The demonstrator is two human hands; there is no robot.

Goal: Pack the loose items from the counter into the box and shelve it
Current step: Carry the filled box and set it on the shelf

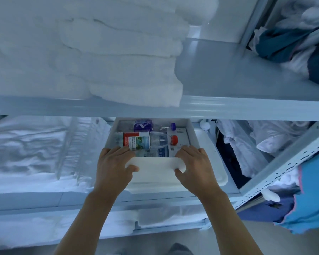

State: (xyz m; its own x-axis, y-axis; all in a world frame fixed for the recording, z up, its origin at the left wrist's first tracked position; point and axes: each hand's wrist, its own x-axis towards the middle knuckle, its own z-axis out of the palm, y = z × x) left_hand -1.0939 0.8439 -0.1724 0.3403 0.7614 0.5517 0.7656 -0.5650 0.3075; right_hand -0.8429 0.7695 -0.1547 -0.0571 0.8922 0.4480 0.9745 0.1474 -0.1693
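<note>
The far end of the white box [156,170] disappears under the front edge of the upper shelf [247,107], so its back wall cannot be seen. A purple-labelled bottle [143,125] is partly hidden there, its top side cut off by the shelf. The red-capped bottle [145,141] covers most of a printed packet [180,142] beneath it; the packet's text is too small to read. The left hand [112,162] and right hand [193,162] hide the box's near corners. The fingers [182,150] curl inside, their tips out of sight. The stacked white towels [90,52] run off the left edge.
</note>
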